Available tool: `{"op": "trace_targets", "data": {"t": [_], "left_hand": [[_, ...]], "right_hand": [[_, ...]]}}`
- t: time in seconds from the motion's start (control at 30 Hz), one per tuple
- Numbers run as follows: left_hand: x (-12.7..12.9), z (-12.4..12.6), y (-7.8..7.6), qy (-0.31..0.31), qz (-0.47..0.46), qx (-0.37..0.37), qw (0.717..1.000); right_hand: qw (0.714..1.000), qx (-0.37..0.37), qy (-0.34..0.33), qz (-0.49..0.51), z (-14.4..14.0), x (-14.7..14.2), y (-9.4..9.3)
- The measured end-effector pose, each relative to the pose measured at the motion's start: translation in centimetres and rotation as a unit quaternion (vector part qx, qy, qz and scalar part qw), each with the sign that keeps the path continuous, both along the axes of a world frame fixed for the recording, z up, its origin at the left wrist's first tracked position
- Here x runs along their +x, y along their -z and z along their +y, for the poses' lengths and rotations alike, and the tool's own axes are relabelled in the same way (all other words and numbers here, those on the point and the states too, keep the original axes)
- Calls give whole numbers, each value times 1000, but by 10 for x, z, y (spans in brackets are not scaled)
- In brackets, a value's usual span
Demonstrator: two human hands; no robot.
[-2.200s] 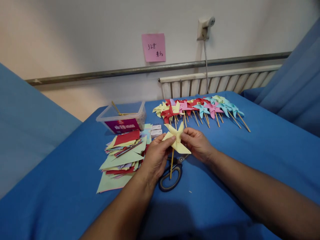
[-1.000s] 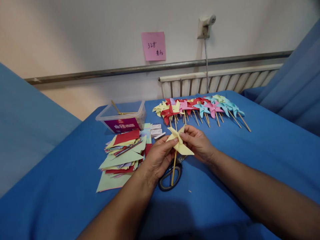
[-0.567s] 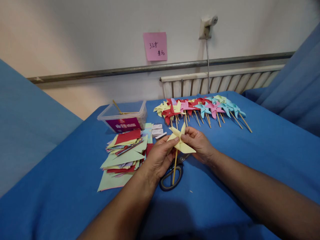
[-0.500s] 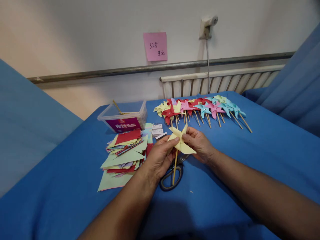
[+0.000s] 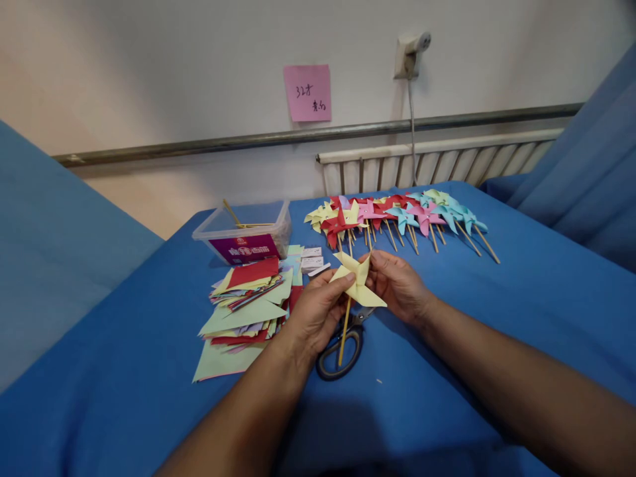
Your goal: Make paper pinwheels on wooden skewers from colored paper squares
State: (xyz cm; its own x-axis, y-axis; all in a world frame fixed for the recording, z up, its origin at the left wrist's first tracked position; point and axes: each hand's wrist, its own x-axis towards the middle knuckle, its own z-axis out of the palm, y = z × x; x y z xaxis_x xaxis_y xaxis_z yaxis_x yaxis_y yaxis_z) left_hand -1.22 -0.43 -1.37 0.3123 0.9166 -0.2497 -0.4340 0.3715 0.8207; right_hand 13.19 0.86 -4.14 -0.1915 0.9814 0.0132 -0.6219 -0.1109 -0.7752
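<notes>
A pale yellow paper pinwheel [image 5: 362, 293] on a thin wooden stick [image 5: 344, 338] is held up between my hands. My left hand [image 5: 320, 315] grips it, thumb pressed near the centre and fingers behind. My right hand [image 5: 397, 281] pinches the upper right blade at its tip with thumb and forefinger. Behind the stick, black-handled scissors [image 5: 358, 348] lie on the blue cloth, their blades partly covered by my hands. Left of my left hand is a stack of coloured paper [image 5: 243, 318], and small white boxes [image 5: 312, 260] sit just beyond it.
Several finished pinwheels [image 5: 397, 215] lie in a row at the back right. A clear plastic box [image 5: 238, 232] with sticks in it stands at the back left. Behind the blue-covered table [image 5: 477, 298] are a metal rail [image 5: 248, 141], a radiator [image 5: 437, 159] and a plugged-in cord [image 5: 412, 132].
My right thumb has moved from near the pinwheel's centre up to the tip of the upper right blade. My left hand keeps its hold, and the stick's lower end has shifted slightly left.
</notes>
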Motion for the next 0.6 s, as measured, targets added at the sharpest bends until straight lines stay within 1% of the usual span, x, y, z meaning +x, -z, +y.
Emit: {"op": "trace_targets", "data": {"t": [0.07,0.23,0.43,0.5,0.6], "left_hand": [[0,0,-1,-9,7,7,1000],[-1,1,2,-14,32,35,999],[-2,3,6,-15,67,43,997],[-2,3,8,-27,86,46,995],[-2,3,9,-39,107,50,992]], "right_hand": [[1000,2,-4,-9,0,-1,1],[999,-2,15,-37,-1,-2,2],[998,15,19,-52,2,-1,4],[997,30,26,-73,3,0,5],[989,52,56,-128,4,0,8]]}}
